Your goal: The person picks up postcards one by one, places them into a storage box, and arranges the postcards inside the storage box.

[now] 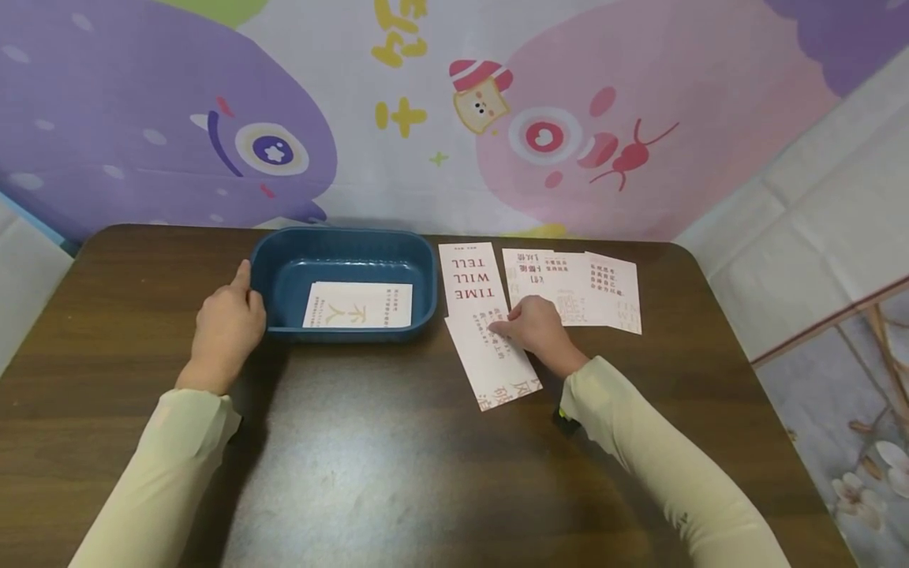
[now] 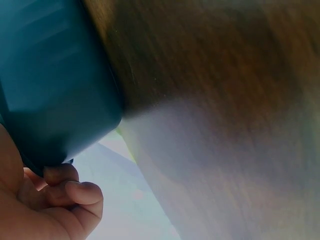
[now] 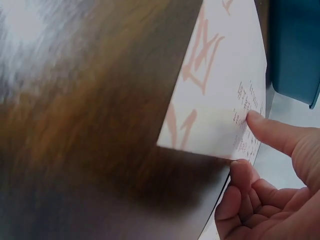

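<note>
Right grip (image 1: 541, 330) has one white printed card (image 1: 490, 367) pinched at its right-hand edge, thumb on the printed face, index finger curled at the edge below. Held card sits just right of and nearer than the blue tray (image 1: 341, 334), outside it, tilted with its corner lifted off the desk (image 1: 341, 457) in the right wrist view; its far end overlaps the near end of the TIME WILL TELL card (image 1: 469, 272). Left grip (image 1: 227, 325) is on the tray's left end: fingers curled and holding at the rim in the left wrist view, index lying along the outer side from above. Tray holds a small stack of cards (image 1: 360, 306), flat on the floor against the near wall, right of centre; top one has big gold characters, exact count can't be read. TIME WILL TELL card is flat, just outside the tray's right wall. Wall stands between held card and stack. Beyond the right grip, three overlapping cards (image 1: 571, 312) fan to the right, leftmost partly behind the hand. Cartoon backdrop (image 1: 419, 185) behind the desk, flower-print panel (image 1: 848, 394) off its right side.
</note>
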The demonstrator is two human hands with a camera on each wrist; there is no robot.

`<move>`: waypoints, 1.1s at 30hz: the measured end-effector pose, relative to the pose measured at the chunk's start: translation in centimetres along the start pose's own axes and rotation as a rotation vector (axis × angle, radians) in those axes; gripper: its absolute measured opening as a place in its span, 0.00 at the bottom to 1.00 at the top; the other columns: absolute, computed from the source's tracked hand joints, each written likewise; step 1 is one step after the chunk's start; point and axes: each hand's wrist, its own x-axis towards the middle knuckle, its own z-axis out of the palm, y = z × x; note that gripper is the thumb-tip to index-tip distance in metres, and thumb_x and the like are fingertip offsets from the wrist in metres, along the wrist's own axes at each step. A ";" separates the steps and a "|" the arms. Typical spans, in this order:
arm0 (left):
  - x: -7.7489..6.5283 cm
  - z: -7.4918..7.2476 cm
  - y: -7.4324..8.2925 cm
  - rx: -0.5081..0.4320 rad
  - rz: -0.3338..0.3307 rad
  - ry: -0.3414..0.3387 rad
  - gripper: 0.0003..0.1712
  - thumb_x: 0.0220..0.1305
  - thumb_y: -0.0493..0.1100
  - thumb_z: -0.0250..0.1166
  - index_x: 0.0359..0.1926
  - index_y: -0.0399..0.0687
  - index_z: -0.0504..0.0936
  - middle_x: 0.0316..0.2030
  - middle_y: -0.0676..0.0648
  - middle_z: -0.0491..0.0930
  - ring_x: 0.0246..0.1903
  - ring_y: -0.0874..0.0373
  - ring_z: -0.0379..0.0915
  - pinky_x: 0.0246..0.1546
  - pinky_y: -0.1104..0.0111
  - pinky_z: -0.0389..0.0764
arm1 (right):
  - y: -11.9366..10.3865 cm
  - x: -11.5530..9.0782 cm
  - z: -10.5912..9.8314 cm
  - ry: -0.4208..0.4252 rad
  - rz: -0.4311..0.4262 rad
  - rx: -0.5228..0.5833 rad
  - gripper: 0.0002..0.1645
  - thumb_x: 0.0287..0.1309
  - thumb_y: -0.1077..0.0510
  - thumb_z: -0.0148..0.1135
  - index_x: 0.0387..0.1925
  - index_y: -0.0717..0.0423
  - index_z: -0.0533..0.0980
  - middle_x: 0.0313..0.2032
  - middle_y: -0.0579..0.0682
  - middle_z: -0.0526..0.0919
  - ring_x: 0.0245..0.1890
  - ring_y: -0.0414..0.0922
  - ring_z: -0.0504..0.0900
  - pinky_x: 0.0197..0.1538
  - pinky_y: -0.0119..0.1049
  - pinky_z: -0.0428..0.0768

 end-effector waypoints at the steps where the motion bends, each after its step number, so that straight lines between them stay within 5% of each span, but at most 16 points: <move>1: 0.0 0.0 0.0 0.001 0.001 0.002 0.32 0.71 0.39 0.39 0.72 0.30 0.50 0.56 0.16 0.69 0.39 0.30 0.70 0.47 0.34 0.73 | 0.0 0.0 0.0 -0.005 0.005 0.008 0.18 0.49 0.53 0.71 0.27 0.68 0.82 0.25 0.58 0.85 0.18 0.42 0.77 0.20 0.29 0.71; 9: 0.2 -0.1 0.2 -0.001 -0.012 -0.015 0.32 0.71 0.39 0.38 0.73 0.31 0.49 0.60 0.17 0.66 0.48 0.26 0.69 0.54 0.33 0.69 | 0.5 0.8 -0.1 -0.016 0.067 0.074 0.19 0.46 0.52 0.72 0.30 0.68 0.83 0.28 0.58 0.84 0.21 0.42 0.77 0.22 0.29 0.71; 19: 0.3 0.0 -0.1 0.002 0.011 -0.012 0.32 0.70 0.39 0.37 0.73 0.30 0.50 0.53 0.15 0.70 0.41 0.27 0.71 0.44 0.33 0.72 | 0.8 0.7 -0.8 -0.074 0.118 0.237 0.20 0.52 0.53 0.68 0.39 0.67 0.81 0.36 0.58 0.82 0.30 0.45 0.76 0.33 0.35 0.75; 24: 0.2 -0.1 -0.1 -0.008 0.003 -0.007 0.32 0.70 0.39 0.37 0.73 0.31 0.51 0.56 0.16 0.69 0.42 0.28 0.70 0.45 0.34 0.72 | 0.3 0.3 -1.1 -0.087 0.145 0.337 0.22 0.59 0.54 0.61 0.48 0.67 0.75 0.43 0.60 0.79 0.36 0.48 0.76 0.37 0.38 0.75; 33: -0.1 -0.2 0.0 -0.007 0.003 -0.013 0.32 0.70 0.39 0.37 0.73 0.31 0.50 0.59 0.16 0.67 0.40 0.30 0.70 0.43 0.34 0.73 | 0.6 0.0 -0.2 -0.023 0.077 0.285 0.19 0.66 0.54 0.50 0.49 0.64 0.73 0.39 0.60 0.78 0.34 0.50 0.76 0.34 0.36 0.73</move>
